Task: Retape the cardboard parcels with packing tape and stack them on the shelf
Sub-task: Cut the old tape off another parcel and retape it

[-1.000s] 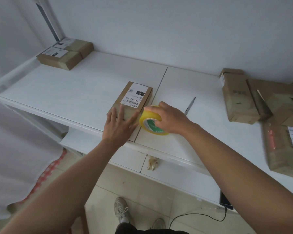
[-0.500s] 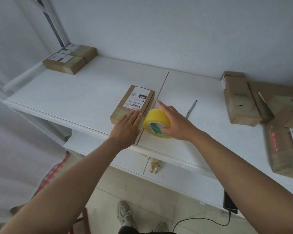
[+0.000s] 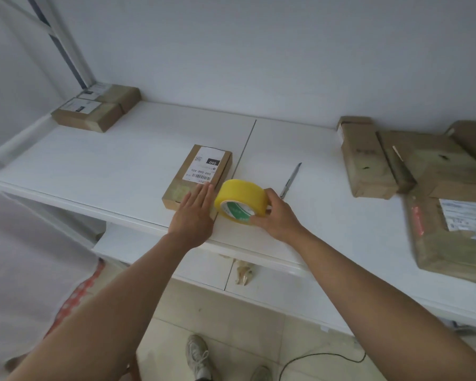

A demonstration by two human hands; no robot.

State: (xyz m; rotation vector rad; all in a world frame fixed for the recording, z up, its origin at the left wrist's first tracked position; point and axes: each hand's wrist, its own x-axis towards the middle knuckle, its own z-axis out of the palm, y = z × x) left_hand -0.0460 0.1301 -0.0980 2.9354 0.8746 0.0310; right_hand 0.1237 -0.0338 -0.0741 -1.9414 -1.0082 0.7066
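My left hand (image 3: 194, 215) lies flat, fingers straight, on the labelled parcel (image 3: 197, 177). My right hand (image 3: 276, 215) grips the yellow tape roll (image 3: 241, 200), fingers curled around it, beside the parcel.

two bare forearms (image 3: 127, 292) without sleeves, pale grey lace-up sneakers (image 3: 199, 358), dark trouser hem above them

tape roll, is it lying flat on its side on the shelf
No, the yellow tape roll stands on its edge beside the small parcel, gripped by the right hand.
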